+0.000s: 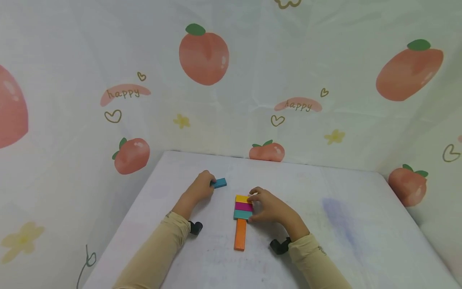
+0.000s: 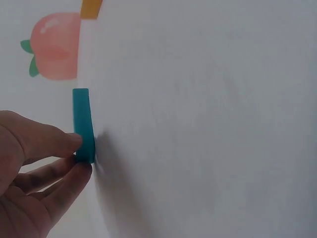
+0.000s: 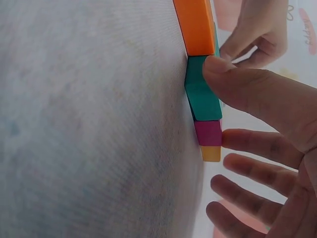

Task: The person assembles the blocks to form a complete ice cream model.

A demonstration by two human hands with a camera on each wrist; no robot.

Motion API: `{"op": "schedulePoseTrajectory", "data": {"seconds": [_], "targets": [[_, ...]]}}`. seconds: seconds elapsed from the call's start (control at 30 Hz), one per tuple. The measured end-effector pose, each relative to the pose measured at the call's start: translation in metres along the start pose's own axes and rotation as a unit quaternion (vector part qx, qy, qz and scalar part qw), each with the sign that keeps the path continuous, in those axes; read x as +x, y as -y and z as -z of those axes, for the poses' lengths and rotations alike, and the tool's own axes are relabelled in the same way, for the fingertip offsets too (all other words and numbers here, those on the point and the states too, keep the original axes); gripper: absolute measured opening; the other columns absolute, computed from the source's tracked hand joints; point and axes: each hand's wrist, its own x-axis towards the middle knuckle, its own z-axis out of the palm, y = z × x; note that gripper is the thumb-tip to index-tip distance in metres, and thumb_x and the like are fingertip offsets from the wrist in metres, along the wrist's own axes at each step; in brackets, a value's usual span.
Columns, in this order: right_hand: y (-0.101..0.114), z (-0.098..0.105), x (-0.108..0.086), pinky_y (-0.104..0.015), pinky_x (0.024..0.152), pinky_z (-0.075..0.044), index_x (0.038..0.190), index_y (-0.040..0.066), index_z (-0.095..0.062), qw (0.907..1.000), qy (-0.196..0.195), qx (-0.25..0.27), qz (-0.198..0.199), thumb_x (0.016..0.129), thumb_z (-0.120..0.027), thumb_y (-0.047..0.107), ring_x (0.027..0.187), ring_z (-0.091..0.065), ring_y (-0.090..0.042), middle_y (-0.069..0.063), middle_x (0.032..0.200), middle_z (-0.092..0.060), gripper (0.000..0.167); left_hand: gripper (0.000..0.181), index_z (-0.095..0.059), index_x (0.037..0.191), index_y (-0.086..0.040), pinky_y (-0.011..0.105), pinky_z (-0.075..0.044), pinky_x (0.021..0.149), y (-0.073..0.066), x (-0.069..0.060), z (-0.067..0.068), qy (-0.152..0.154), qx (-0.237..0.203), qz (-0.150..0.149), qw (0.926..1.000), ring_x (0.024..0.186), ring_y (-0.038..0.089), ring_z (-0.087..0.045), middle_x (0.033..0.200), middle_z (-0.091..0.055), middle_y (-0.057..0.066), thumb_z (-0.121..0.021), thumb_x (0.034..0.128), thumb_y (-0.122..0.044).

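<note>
My left hand (image 1: 201,187) pinches one end of a blue block (image 1: 219,183) between thumb and fingers, up and left of a group of blocks. The left wrist view shows that block (image 2: 83,124) as teal, with the thumb on its face. Yellow (image 1: 242,198), magenta (image 1: 243,206) and teal (image 1: 243,214) blocks lie side by side, touching. An orange block (image 1: 240,235) extends from the teal one toward me. My right hand (image 1: 268,206) rests at the row's right side. In the right wrist view its thumb touches the teal block (image 3: 203,91), with the other fingers spread loosely.
The blocks lie on a white table (image 1: 202,265), with a bluish stain (image 1: 339,216) on its right part. Behind it hangs a white cloth (image 1: 231,104) printed with peaches. A dark camera (image 1: 196,228) sits on the left wrist, another (image 1: 279,246) on the right.
</note>
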Motion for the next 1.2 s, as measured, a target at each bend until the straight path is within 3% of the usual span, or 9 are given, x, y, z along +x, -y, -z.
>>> {"op": "schedulePoseTrajectory", "data": {"seconds": [0.27, 0.67, 0.9, 1.2], "targets": [[-0.002, -0.002, 0.0, -0.049, 0.112, -0.054, 0.126, 0.013, -0.077, 0.9999, -0.005, -0.012, 0.007, 0.079, -0.095, 0.036, 0.138, -0.053, -0.027, -0.005, 0.153, -0.054, 0.056, 0.026, -0.075, 0.117, 0.007, 0.045, -0.056, 0.109, -0.023, 0.008, -0.017, 0.017, -0.002, -0.025, 0.9995, 0.11, 0.028, -0.065, 0.112, -0.066, 0.016, -0.063, 0.0948, 0.006], [0.0, 0.0, 0.0, -0.051, 0.113, -0.053, 0.126, 0.012, -0.077, 0.9999, -0.001, -0.008, 0.013, 0.079, -0.095, 0.035, 0.144, -0.049, -0.032, -0.008, 0.158, -0.052, 0.055, 0.025, -0.073, 0.119, 0.008, 0.046, -0.054, 0.111, -0.048, 0.011, -0.029, 0.053, -0.032, -0.064, 0.996, 0.111, 0.029, -0.063, 0.113, -0.064, 0.017, -0.061, 0.0964, 0.005], [-0.002, 0.001, 0.0, -0.05, 0.113, -0.053, 0.126, 0.012, -0.077, 0.9998, -0.001, -0.008, 0.018, 0.079, -0.095, 0.034, 0.142, -0.051, -0.03, -0.007, 0.156, -0.053, 0.055, 0.026, -0.073, 0.12, 0.01, 0.046, -0.056, 0.107, -0.056, 0.013, -0.034, 0.07, -0.047, -0.082, 0.993, 0.11, 0.03, -0.064, 0.113, -0.065, 0.018, -0.06, 0.0969, 0.007], [-0.002, 0.001, 0.0, -0.051, 0.115, -0.051, 0.125, 0.011, -0.077, 0.9998, -0.003, -0.009, 0.019, 0.079, -0.095, 0.033, 0.143, -0.05, -0.031, -0.007, 0.155, -0.055, 0.054, 0.027, -0.074, 0.122, 0.009, 0.043, -0.057, 0.107, -0.061, 0.012, -0.039, 0.084, -0.044, -0.084, 0.9919, 0.11, 0.028, -0.065, 0.116, -0.066, 0.017, -0.06, 0.099, 0.006]]}}
